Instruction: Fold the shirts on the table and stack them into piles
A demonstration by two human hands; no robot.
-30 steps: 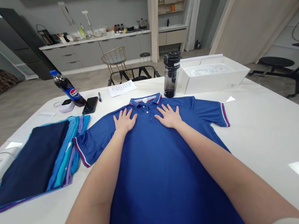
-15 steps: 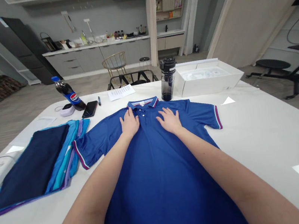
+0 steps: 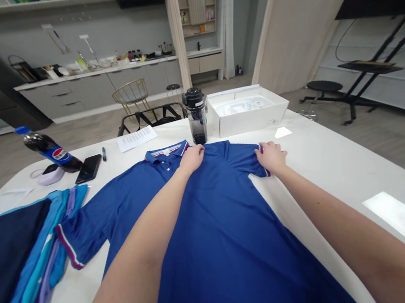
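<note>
The dark blue short-sleeved polo shirt [image 3: 213, 221] lies spread, collar far, on the glossy white table [image 3: 347, 169]. The left hand [image 3: 193, 159], fingers curled, touches its shoulder right of the collar; the right hand [image 3: 272, 157], partly curled, is at the right sleeve's striped cuff. I cannot tell whether either grips fabric.

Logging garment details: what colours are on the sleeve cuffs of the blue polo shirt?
Red and white stripes edge the cuff, clearest in the head view.
</note>
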